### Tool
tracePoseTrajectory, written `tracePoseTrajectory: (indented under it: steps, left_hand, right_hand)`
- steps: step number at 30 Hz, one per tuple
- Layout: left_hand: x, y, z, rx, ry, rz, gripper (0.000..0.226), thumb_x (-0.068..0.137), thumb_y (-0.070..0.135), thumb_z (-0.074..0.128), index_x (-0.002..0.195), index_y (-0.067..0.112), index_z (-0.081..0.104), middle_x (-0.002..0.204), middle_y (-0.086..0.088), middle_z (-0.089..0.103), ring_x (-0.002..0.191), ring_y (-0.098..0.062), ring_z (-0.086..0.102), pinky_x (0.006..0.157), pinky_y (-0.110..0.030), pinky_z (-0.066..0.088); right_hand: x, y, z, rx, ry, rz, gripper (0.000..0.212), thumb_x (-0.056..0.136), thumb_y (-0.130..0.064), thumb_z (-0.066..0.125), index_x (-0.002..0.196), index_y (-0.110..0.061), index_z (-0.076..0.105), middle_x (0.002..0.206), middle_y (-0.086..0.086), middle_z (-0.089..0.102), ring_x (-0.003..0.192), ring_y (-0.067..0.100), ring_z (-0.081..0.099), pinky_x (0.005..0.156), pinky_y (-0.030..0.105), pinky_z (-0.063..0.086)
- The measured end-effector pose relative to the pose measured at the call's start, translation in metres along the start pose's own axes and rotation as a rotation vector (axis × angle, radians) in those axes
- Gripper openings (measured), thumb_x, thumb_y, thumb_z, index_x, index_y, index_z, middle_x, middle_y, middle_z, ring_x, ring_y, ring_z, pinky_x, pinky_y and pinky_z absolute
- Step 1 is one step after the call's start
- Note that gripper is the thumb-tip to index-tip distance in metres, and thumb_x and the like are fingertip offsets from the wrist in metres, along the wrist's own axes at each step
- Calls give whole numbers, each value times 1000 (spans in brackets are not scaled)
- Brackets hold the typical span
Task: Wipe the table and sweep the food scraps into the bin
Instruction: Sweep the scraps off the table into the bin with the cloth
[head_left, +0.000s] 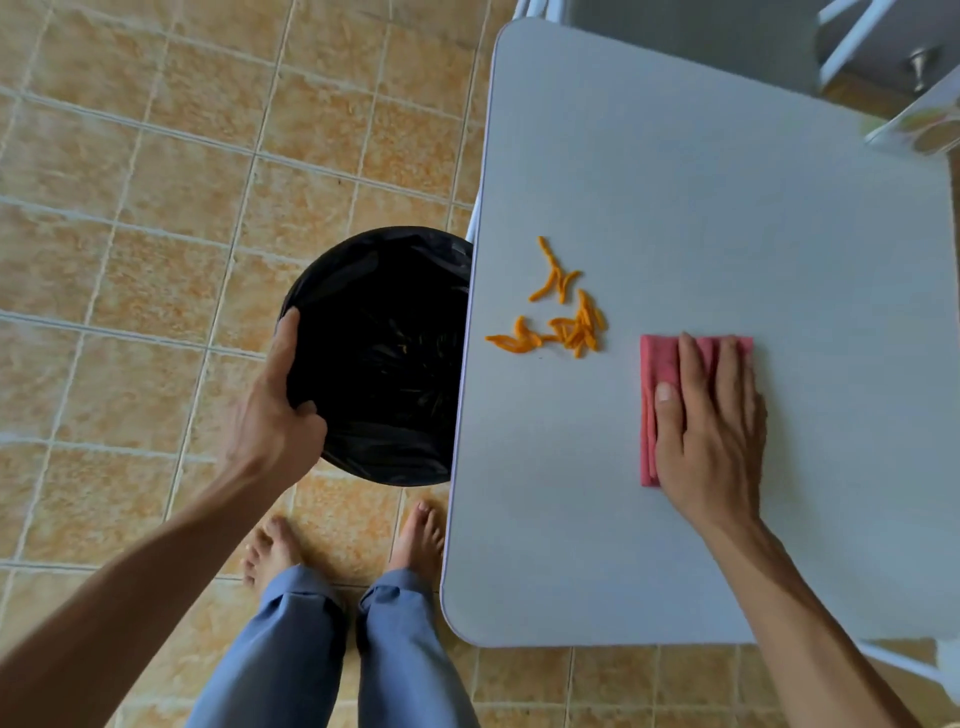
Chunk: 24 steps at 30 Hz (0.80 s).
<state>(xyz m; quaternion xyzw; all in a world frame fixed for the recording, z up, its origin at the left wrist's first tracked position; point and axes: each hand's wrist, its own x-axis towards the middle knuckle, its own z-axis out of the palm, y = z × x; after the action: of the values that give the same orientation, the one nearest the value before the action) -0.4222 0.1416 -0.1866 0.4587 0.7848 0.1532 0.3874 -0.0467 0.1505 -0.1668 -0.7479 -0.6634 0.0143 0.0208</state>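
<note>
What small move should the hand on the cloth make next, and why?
Probably slide the cloth left, under the right hand, pushing the scraps off the table edge. They lie between the cloth and that edge, and the left hand holds the bin just below it.

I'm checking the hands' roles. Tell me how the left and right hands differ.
The left hand curls over the rim of the black-lined bin, off the table; the right hand lies flat on the pink cloth on the table. Left thumb hooks inside the bin; right fingers are spread. Both are bare.
</note>
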Motion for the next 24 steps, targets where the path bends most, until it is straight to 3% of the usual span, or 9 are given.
tracePoseTrajectory:
  steps: [2, 8, 16, 21, 24]
  left_hand:
    - [2, 5, -2, -4, -20, 3, 103, 79, -9, 48, 155, 47, 7, 138, -15, 58, 61, -29, 62, 55, -49, 58]
    - [5, 15, -6, -27, -29, 0, 103, 79, -9, 48, 155, 49, 9, 139, -14, 58, 63, -32, 65, 57, -48, 58]
    - [2, 17, 6, -73, -38, -42, 108, 77, -8, 48, 151, 56, 4, 116, -10, 66, 57, -40, 65, 48, -57, 54]
    - [0, 21, 15, -39, -38, -51, 105, 77, -8, 48, 154, 50, 7, 97, 2, 62, 52, -37, 60, 41, -43, 47]
    - [4, 16, 20, -70, -39, -29, 107, 75, -7, 46, 152, 55, 6, 101, -6, 67, 56, -38, 62, 43, -54, 51]
  right_hand:
    - [4, 3, 4, 10, 20, 25, 56, 105, -40, 26, 157, -20, 34, 167, 20, 20, 155, 35, 18, 121, 53, 20]
    - [55, -29, 21, 166, 148, 243, 55, 105, -34, 29, 154, -12, 41, 164, 21, 28, 153, 39, 22, 123, 47, 17]
    - [75, -91, 31, 179, 172, -94, 52, 106, -30, 30, 150, -6, 45, 160, 22, 37, 151, 41, 27, 124, 51, 23]
    - [62, -131, 31, 159, 148, -149, 52, 106, -30, 30, 153, -11, 42, 163, 16, 34, 154, 36, 24, 125, 50, 23]
    - [51, -155, 33, 161, 129, -157, 52, 107, -31, 30, 154, -12, 41, 164, 15, 32, 154, 34, 23, 125, 50, 23]
